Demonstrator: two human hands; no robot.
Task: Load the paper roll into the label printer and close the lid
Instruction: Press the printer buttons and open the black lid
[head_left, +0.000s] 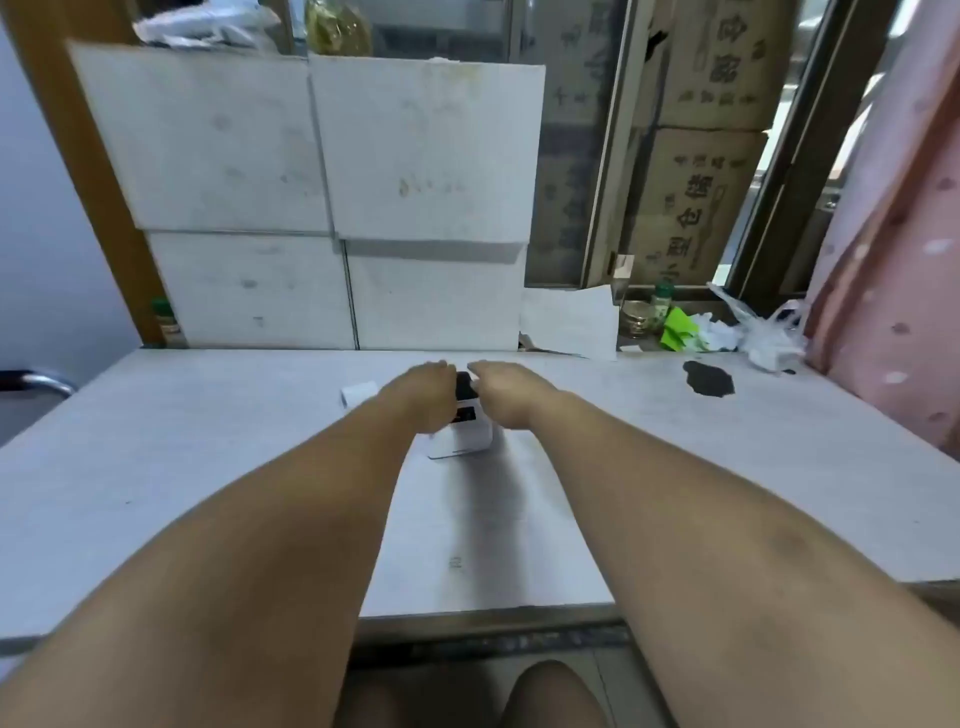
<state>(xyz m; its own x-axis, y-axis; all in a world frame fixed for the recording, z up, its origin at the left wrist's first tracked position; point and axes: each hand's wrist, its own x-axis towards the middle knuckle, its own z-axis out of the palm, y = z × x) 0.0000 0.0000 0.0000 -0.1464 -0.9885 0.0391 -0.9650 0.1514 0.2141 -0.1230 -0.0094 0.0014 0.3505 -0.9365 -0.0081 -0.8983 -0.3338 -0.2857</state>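
label printer (465, 434): small white box with a dark top part, standing on the tabletop (727, 467) about midway between its left and right edges, nearer the far edge. mostly hidden behind both hands; only the white front face and a dark strip show. whether the lid is up or down cannot be told.

left hand (428, 387): laid against the printer's left side and top, fingers over the dark part. fingertips hidden; how firmly it holds cannot be told.

right hand (501, 389): against the printer's right side and top, fingers curled toward the left hand. fingertips hidden; grip likewise cannot be told.

paper roll (358, 393): small white cylinder lying on the tabletop just left of the left hand, apart from the printer, partly covered by the left wrist.

tabletop: pale grey, worn. dark stain (709, 378) near the far right corner.

white boxes (322, 197): four, stacked two by two along the far edge, left of centre.

far right corner: green wrapper (678, 327), crumpled white plastic bag (763, 338), small green-capped bottle (662, 301), blurred.

behind: window frame, brown cartons (696, 208) with printing. pink dotted curtain (898, 260) at right, cut off by the picture edge.
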